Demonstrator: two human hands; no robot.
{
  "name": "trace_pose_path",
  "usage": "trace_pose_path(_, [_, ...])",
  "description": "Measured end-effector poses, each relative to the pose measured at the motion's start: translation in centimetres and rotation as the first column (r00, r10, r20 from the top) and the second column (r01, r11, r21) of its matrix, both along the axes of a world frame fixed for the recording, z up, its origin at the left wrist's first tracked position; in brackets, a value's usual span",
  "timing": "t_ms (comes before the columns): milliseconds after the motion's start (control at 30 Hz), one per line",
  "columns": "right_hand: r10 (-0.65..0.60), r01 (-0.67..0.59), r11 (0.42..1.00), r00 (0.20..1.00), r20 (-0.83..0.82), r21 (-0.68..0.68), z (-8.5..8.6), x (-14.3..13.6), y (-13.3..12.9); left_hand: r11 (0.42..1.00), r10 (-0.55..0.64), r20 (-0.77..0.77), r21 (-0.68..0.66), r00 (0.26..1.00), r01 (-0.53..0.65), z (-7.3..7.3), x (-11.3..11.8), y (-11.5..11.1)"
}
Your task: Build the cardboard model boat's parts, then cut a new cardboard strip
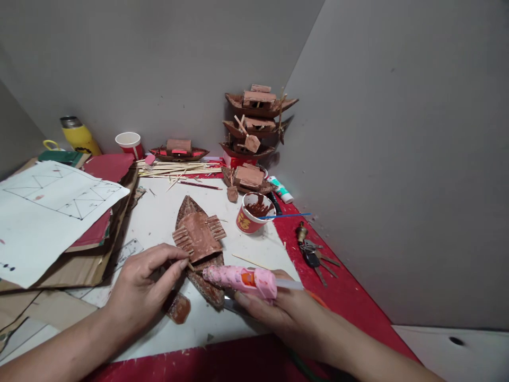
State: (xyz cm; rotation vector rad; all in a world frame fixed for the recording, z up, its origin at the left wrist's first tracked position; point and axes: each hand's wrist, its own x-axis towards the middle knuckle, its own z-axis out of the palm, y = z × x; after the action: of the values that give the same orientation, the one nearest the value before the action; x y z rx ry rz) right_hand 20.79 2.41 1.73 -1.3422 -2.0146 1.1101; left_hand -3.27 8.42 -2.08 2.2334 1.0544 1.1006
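Observation:
A brown model boat (201, 225) with a curved roof and ribbed side flaps lies on the white board. My left hand (149, 276) pinches a short thin wooden stick (191, 267) against the boat near its lower end. My right hand (284, 307) is wrapped round a pink hot glue gun (240, 279) with a clear glue stick (289, 284) protruding from its back. The gun's nozzle points left, close to the pinched stick; whether they touch I cannot tell. Below my left hand lies a brown hexagonal piece (180, 309), partly hidden by the fingers.
Finished model boats (258, 103) are stacked at the back. A cup of brown paint (250, 225) holds a blue-handled brush (286, 215). Keys (314, 254) lie on the red edge. Cardboard with a drawing sheet (59, 212) fills the left; thin sticks (178, 168) lie behind.

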Motion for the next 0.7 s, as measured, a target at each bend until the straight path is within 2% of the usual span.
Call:
trace_pose_path(167, [0.021, -0.020, 0.999, 0.998, 0.051, -0.028, -0.51, -0.14, 0.16, 0.986, -0.089, -0.039, 0.137, 0.995, 0.093, 0.19, 0.00, 0.03])
trace_pose_path(300, [0.034, -0.033, 0.999, 0.999, 0.035, -0.043, -0.68, -0.37, 0.30, 0.971, -0.114, -0.086, 0.199, 0.990, 0.130, 0.34, 0.13, 0.02])
trace_pose_path(700, [0.005, -0.003, 0.999, 0.999, 0.051, -0.049, -0.51, -0.03, 0.23, 0.966, -0.110, -0.124, 0.222, 0.986, 0.136, 0.11, 0.13, -0.03])
